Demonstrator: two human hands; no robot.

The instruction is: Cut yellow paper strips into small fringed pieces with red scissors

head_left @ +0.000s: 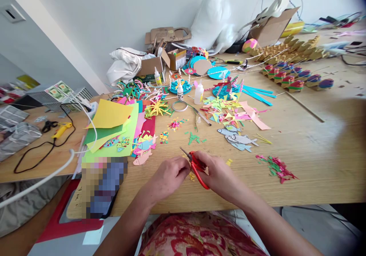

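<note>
My right hand (pixel 217 174) is closed around the handles of red-handled scissors (pixel 198 172), whose blades point up and to the left. Close beside the blades, the fingers of my left hand (pixel 170 176) are pinched together; what they hold is hidden. Small yellow paper scraps (pixel 191 176) show beneath my hands. Beyond them lie green paper bits (pixel 193 138) and a heap of tiny coloured cuttings (pixel 175 124). Grey-blue paper fish (pixel 238 140) rest to the right, and pink and yellow paper fish (pixel 143 157) to the left.
Coloured paper sheets (pixel 111 113) and a phone (pixel 107 187) lie at the left. Glue bottles (pixel 198 93) stand mid-table among paper scraps (pixel 228 109). Pink and green cuttings (pixel 277 167) lie right. Painted egg-carton pieces (pixel 296 77) sit farther back. A white cable (pixel 57 178) crosses the left side.
</note>
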